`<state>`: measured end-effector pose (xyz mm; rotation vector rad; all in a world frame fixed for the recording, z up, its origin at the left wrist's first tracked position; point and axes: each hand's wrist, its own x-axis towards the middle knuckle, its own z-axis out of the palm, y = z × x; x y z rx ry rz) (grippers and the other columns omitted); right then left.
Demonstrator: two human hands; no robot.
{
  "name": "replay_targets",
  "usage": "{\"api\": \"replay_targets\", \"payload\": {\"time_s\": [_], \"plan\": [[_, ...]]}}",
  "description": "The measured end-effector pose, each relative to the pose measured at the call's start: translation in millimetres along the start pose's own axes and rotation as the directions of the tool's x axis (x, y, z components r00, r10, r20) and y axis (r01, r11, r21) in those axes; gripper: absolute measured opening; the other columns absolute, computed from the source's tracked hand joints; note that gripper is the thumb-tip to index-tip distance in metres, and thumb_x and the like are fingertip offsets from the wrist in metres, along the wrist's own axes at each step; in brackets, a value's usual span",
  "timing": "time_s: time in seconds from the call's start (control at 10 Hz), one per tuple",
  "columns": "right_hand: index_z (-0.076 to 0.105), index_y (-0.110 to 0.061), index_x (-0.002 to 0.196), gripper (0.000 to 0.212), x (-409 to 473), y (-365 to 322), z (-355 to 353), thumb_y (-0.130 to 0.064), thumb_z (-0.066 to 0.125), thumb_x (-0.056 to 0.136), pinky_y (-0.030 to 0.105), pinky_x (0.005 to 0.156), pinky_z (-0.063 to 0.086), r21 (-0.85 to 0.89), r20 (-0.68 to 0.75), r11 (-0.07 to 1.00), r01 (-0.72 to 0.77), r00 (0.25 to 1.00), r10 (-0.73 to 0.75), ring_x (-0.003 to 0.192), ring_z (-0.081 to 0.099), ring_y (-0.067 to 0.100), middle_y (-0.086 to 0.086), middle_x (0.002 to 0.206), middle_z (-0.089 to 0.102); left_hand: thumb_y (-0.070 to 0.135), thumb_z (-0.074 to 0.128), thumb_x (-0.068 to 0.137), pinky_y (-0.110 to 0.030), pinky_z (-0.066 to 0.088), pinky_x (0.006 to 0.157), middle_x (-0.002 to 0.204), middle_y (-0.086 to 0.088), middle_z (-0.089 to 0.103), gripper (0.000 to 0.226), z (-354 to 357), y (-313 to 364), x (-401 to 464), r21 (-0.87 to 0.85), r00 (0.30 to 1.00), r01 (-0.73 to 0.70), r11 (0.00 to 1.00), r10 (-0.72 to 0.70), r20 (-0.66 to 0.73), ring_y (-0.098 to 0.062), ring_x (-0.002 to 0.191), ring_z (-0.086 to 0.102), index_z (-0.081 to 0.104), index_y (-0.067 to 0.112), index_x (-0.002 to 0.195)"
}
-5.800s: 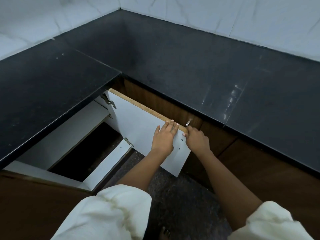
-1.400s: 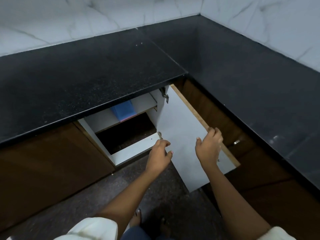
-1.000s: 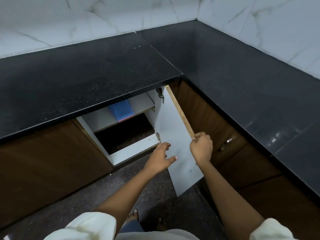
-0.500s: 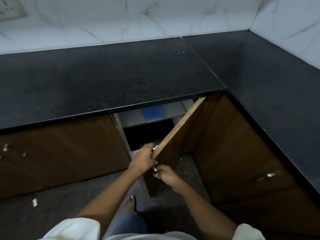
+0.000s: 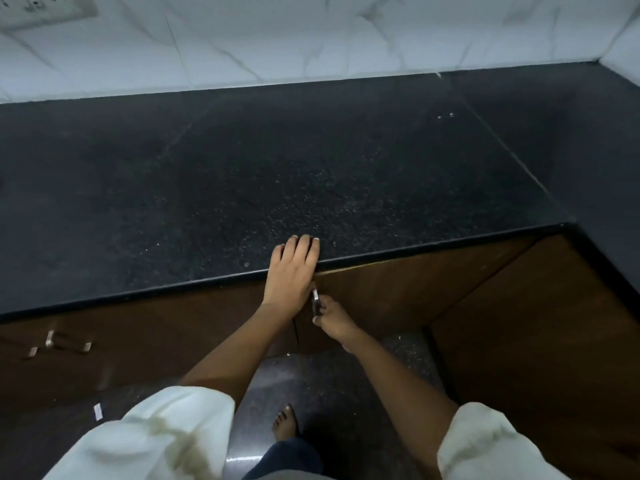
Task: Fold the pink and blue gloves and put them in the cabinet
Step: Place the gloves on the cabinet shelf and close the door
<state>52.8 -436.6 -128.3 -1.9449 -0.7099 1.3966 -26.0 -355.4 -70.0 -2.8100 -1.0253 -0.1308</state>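
— What sort of place is this?

— A home kitchen. A black speckled stone bench (image 5: 263,174) runs along the wall and turns a corner at the right.

— What else shows it?

— White marble-look wall tiles (image 5: 311,36) behind, brown wooden cabinet doors (image 5: 398,289) with metal handles (image 5: 64,342) beneath, a switch plate (image 5: 41,8) at the top left, and a dark polished floor (image 5: 329,393).

You've got two hands in view, left (image 5: 290,271) and right (image 5: 332,318), plus one bare foot (image 5: 285,422). One black tabletop (image 5: 242,174). Three metal handles: one (image 5: 315,302) by your hands, two (image 5: 67,342) (image 5: 33,352) far left. One paper scrap (image 5: 98,411) on the floor.
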Motion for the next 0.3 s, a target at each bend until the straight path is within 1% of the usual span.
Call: {"api": "replay_targets", "payload": {"time_s": [0.1, 0.2, 0.3], "plan": [[0.040, -0.010, 0.138, 0.054, 8, -9, 0, 0.008, 0.047, 0.087, 0.026, 0.095, 0.038, 0.006, -0.005, 1.000, -0.022, 1.000, 0.022, 0.128, 0.045, 0.024, 0.012, 0.139, 0.049, 0.016, 0.077, 0.062, -0.040, 0.052, 0.082, 0.117, -0.010, 0.064, 0.062, 3, -6, 10, 0.035, 0.992, -0.063, 0.997, 0.066, -0.111, -0.029, 0.103, 0.062, 0.057, 0.012, 0.121], [0.045, -0.009, 0.134, 0.047, 5, -22, -4, 0.002, 0.049, 0.088, 0.036, 0.102, 0.040, -0.105, -0.010, 0.993, -0.053, 0.999, 0.052, 0.126, 0.048, 0.027, 0.014, 0.137, 0.052, 0.015, 0.076, 0.058, -0.036, 0.052, 0.073, 0.107, -0.005, 0.067, 0.055, 3, -8, 14, 0.038, 0.980, -0.104, 0.994, 0.109, -0.164, -0.024, 0.090, 0.064, 0.062, 0.016, 0.111], [0.050, -0.007, 0.129, 0.039, -2, -33, -14, -0.008, 0.052, 0.090, 0.037, 0.100, 0.042, -0.264, -0.033, 0.963, -0.054, 0.998, 0.047, 0.122, 0.052, 0.030, 0.015, 0.132, 0.056, 0.018, 0.078, 0.057, -0.035, 0.052, 0.074, 0.108, -0.004, 0.067, 0.057, 0, -8, 15, 0.014, 0.984, -0.102, 0.995, 0.103, -0.146, -0.023, 0.090, 0.063, 0.062, 0.017, 0.112]]}}
